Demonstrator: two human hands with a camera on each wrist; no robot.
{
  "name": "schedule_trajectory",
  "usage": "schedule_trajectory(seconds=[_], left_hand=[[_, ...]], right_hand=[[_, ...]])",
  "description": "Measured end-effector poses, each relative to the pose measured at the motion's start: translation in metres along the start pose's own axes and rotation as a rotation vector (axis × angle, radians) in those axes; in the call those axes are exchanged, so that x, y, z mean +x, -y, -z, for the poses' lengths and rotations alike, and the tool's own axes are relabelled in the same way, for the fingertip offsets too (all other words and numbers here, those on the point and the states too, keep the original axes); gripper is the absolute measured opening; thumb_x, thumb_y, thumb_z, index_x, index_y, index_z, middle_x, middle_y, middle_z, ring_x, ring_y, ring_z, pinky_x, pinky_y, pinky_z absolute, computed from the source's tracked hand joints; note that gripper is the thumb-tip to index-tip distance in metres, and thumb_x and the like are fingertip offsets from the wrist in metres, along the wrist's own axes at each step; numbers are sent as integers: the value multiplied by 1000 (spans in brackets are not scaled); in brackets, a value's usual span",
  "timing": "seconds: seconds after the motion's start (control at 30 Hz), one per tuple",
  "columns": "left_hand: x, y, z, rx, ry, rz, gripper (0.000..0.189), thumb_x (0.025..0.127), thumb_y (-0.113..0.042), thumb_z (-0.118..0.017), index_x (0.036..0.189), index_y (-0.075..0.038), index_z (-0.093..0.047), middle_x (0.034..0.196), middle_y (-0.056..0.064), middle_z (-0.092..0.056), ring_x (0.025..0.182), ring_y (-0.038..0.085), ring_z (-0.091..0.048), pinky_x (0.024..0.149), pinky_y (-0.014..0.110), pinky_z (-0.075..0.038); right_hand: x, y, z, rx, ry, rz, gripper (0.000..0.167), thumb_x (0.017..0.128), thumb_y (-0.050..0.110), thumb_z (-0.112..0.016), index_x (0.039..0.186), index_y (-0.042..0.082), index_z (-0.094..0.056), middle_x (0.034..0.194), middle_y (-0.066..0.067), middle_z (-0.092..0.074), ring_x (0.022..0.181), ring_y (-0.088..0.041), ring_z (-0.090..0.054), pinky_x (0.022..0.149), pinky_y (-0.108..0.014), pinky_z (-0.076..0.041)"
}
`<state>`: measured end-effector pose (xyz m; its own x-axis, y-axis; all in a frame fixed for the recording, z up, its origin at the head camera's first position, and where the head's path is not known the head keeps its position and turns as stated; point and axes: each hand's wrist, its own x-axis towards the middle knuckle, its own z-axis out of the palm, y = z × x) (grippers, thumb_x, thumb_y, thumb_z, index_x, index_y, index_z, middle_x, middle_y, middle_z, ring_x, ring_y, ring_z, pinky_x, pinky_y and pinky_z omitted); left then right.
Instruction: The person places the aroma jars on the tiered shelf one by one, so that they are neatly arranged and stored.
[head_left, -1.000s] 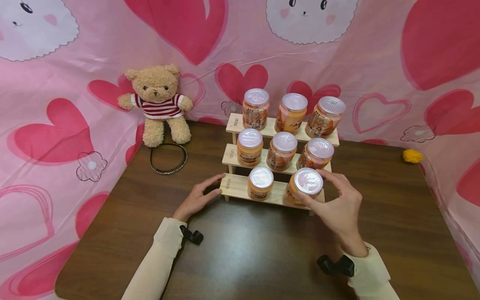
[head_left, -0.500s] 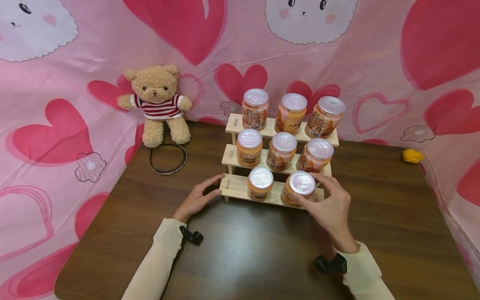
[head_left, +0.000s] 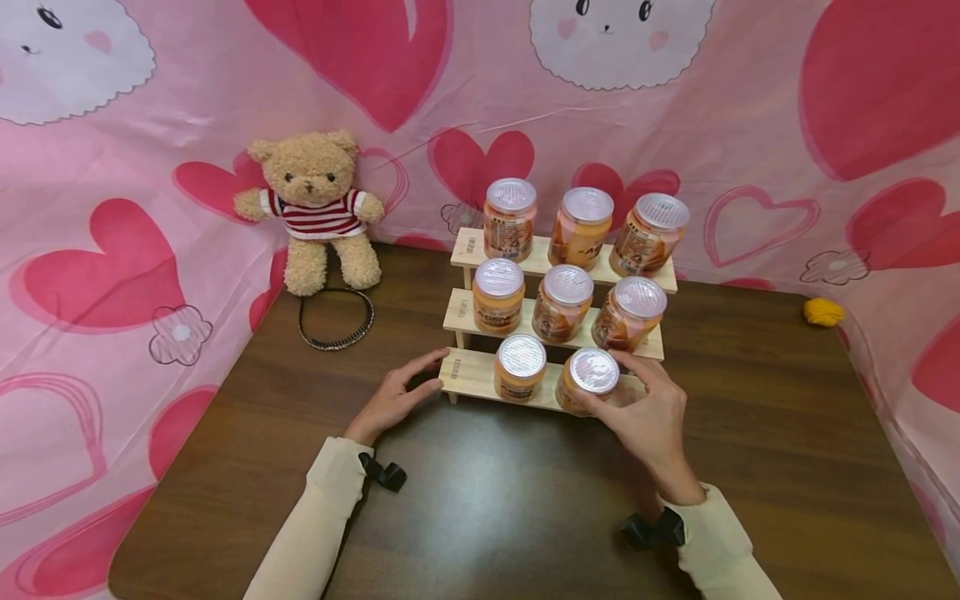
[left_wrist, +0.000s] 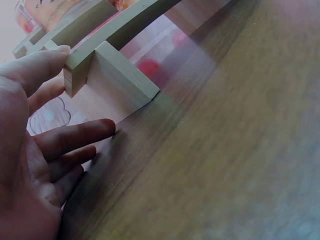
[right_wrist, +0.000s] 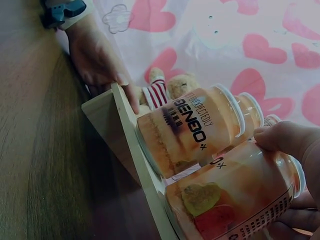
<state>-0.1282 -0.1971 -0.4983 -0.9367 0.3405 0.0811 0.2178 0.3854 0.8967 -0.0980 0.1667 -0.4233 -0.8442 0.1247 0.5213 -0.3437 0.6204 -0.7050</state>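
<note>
My right hand (head_left: pixel 648 417) holds an orange-labelled jar (right_wrist: pixel 235 195) with a clear ridged lid between thumb and fingers. The jar sits upright at the right part of the front step of a wooden display stand (head_left: pixel 472 375). Left of it on the same step stands a matching jar (head_left: pixel 519 379), with a gap between the two in the head view. My left hand (head_left: pixel 397 398) holds the left end of that front step, thumb and index finger at its corners. Its other fingers (left_wrist: pixel 75 137) spread loosely below the shelf in the left wrist view.
Three jars fill the middle step, including the left one (head_left: pixel 498 296); three more line the top step (head_left: pixel 468 242). A teddy bear (head_left: pixel 311 208) sits at the back left, behind a black headband (head_left: pixel 337 343). A yellow bundle (head_left: pixel 823 312) lies at the far right.
My right hand has slid the held jar leftward along the front step, nearer to the other front jar. My left hand stays at the stand's end.
</note>
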Motion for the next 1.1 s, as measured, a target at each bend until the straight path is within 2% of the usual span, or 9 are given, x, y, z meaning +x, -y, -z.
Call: schedule_trajectory(seconds=[0.4,0.5,0.63,0.7,0.73,0.83,0.93,1.0,1.1], left_hand=[[1,-1,0,-15,1,1,50,101,-18,-60,149,-22,-49,153,9,-51,138,33,-51,113,59,-36],[2,0,1,-4,1,6,49,101,-20,-60,149,-24,-49,153,7,-52,138,31,-51,113,58,-36],[3,0,1,3,3,5,49,101,-22,-61,149,-24,-49,152,8,-52,137,31,-52,112,57,-37],[3,0,0,3,5,5,50,101,-23,-61,149,-23,-49,152,8,-52,137,32,-52,112,57,-37],[3,0,0,3,5,5,50,101,-23,-61,149,-24,-49,152,8,-52,137,32,-52,111,57,-37],[3,-1,0,4,8,2,50,101,-24,-60,149,-24,-49,152,8,-52,137,32,-52,111,57,-37],[3,0,0,-8,7,0,49,101,-23,-61,149,-23,-49,153,6,-51,137,31,-52,112,57,-37],[2,1,0,-13,2,0,49,101,-21,-61,149,-23,-50,153,6,-52,138,31,-51,113,57,-36],[1,1,1,-30,-9,7,49,100,-21,-62,148,-22,-51,152,6,-52,139,30,-50,114,58,-34]], right_hand=[[1,0,4,-39,70,-12,66,54,19,-99,114,4,-73,110,-16,-75,101,-25,-66,88,-15,-39],[1,1,4,-46,83,-23,67,56,20,-99,116,5,-73,112,-16,-74,103,-27,-67,90,-21,-41],[1,1,5,-59,104,-37,68,58,20,-98,119,5,-72,116,-17,-73,106,-29,-67,91,-36,-44],[0,1,7,-75,107,-30,69,58,21,-98,120,6,-71,116,-16,-73,106,-30,-67,91,-37,-45],[0,1,8,-78,103,-24,70,58,21,-98,121,7,-71,115,-16,-73,105,-28,-67,92,-34,-45],[-1,-1,13,-48,48,23,67,58,15,-98,119,6,-72,110,-16,-74,100,-17,-67,92,-19,-43],[0,-4,21,33,-55,66,56,61,6,-94,113,2,-74,100,-17,-75,91,-2,-64,88,-8,-41],[2,-7,28,63,-124,74,44,66,3,-90,108,-1,-75,94,-6,-77,87,7,-62,85,-7,-42],[8,-15,40,52,-195,19,30,76,8,-85,103,-3,-75,90,21,-71,83,14,-58,81,-7,-41]])
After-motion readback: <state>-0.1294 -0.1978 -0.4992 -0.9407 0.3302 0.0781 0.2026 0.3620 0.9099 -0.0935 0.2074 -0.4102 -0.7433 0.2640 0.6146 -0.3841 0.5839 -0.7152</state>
